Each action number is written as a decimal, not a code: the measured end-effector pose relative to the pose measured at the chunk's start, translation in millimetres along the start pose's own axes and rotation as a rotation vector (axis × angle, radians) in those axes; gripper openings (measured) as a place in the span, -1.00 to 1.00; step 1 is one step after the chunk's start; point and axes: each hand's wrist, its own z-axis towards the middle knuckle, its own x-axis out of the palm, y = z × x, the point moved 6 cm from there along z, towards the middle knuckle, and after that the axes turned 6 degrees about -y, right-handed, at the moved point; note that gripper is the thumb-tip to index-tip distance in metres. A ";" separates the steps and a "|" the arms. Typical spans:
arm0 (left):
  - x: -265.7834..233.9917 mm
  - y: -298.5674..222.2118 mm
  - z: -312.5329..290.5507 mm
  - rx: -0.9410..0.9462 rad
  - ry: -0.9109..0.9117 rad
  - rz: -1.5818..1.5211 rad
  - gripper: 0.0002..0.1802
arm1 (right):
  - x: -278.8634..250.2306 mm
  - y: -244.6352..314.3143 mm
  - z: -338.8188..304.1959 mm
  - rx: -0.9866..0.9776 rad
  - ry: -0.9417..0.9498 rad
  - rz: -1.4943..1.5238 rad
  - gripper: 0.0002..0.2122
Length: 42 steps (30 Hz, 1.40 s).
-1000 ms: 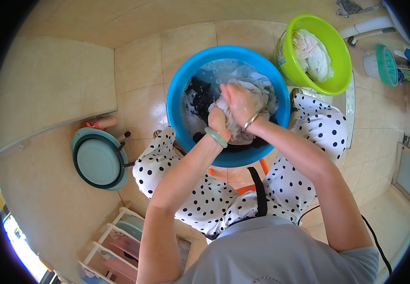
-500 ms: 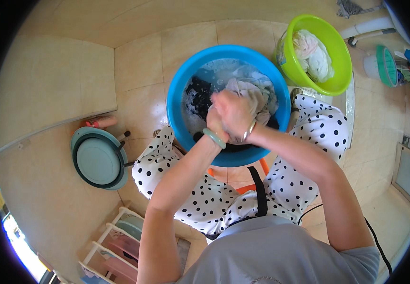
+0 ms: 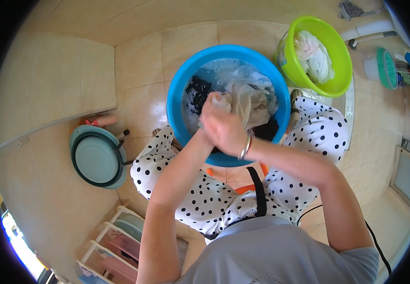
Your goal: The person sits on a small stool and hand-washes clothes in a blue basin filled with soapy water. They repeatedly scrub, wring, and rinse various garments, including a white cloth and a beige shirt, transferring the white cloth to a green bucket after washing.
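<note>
Over the blue basin [image 3: 173, 109], my hands are pressed together on a pale beige-white garment [image 3: 250, 102]. My right hand [image 3: 228, 134] lies across the left and is closed, with a bangle at its wrist. Largely covered by it, my left hand [image 3: 208, 112] is closed too, and a bunch of the cloth pokes out above the fingers. The rest of this garment trails to the right into sudsy water. Black clothing [image 3: 198, 92] floats at the left of the basin, and another dark piece [image 3: 267, 130] lies at the lower right.
A lime-green bucket [image 3: 344, 66] with white laundry [image 3: 317, 59] stands at the far right. Left are a pale green-grey basin [image 3: 97, 161] and a pink bottle [image 3: 102, 120]. A white rack [image 3: 102, 235] is at lower left. My dotted trouser legs flank the blue basin.
My joined hands have shifted slightly left and toward me, the right turning over the left. The garment now stretches out more from them, and the left wrist's green bangle is mostly covered.
</note>
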 end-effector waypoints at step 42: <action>18.3 -56.7 -12.2 0.427 0.425 0.357 -0.38 | -16.3 15.4 30.5 0.117 0.593 0.109 -0.44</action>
